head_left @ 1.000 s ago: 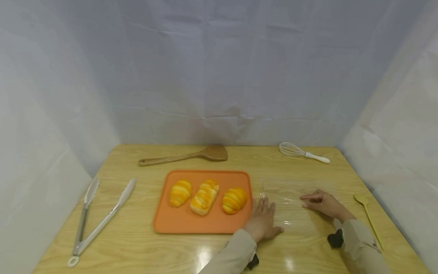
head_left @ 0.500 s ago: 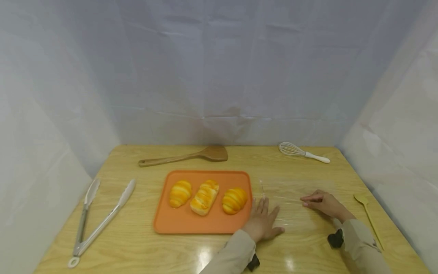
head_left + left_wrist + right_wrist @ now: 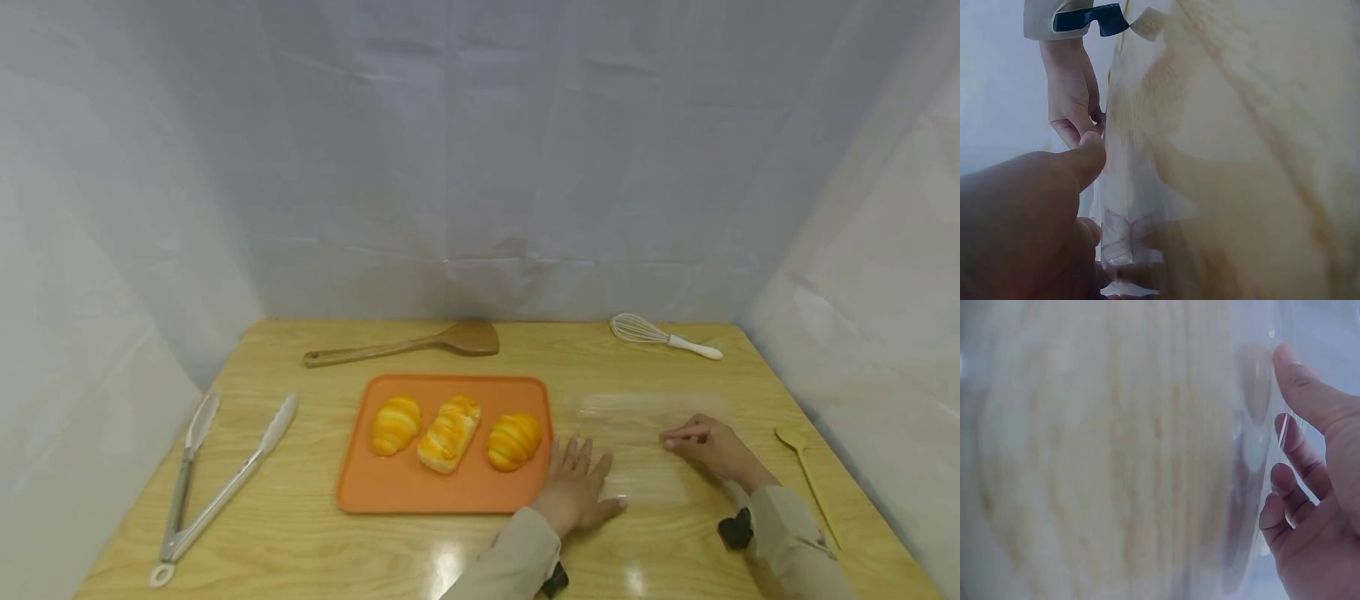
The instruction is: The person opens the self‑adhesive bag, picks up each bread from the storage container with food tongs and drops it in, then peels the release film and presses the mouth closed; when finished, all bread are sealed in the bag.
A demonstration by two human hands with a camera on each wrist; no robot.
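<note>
A sheet of clear plastic film (image 3: pixel 637 454) lies on the table (image 3: pixel 315 550), just off the tray's three o'clock side, its wrinkles catching the light. At the film's eight o'clock edge, the left hand (image 3: pixel 574 496) rests palm down with fingers spread; its grip is wide and pinches nothing. At the film's three o'clock, the right hand (image 3: pixel 708 450) has a narrow grip, with thumb and forefinger brought together on the film. In the right wrist view the plastic runs past its thumb and other fingers.

At the film's nine o'clock sits the orange tray (image 3: pixel 442 500), near the left hand's fingers; whether they touch its rim I cannot tell. On it, apart from one another, lie a croissant-shaped bread (image 3: pixel 396 426) toward nine o'clock, an oblong loaf (image 3: pixel 450 435) in the middle, slanting toward one o'clock, and a rounded ridged roll (image 3: pixel 514 442) toward three o'clock.

Farther out, a wooden spatula (image 3: pixel 420 342) lies beyond the tray at twelve o'clock. A white-handled whisk (image 3: pixel 663 335) lies at the film's twelve o'clock, and a yellow spoon (image 3: pixel 814 487) at its four o'clock. Metal tongs (image 3: pixel 234 483), arms spread, lie at the tray's nine o'clock.
</note>
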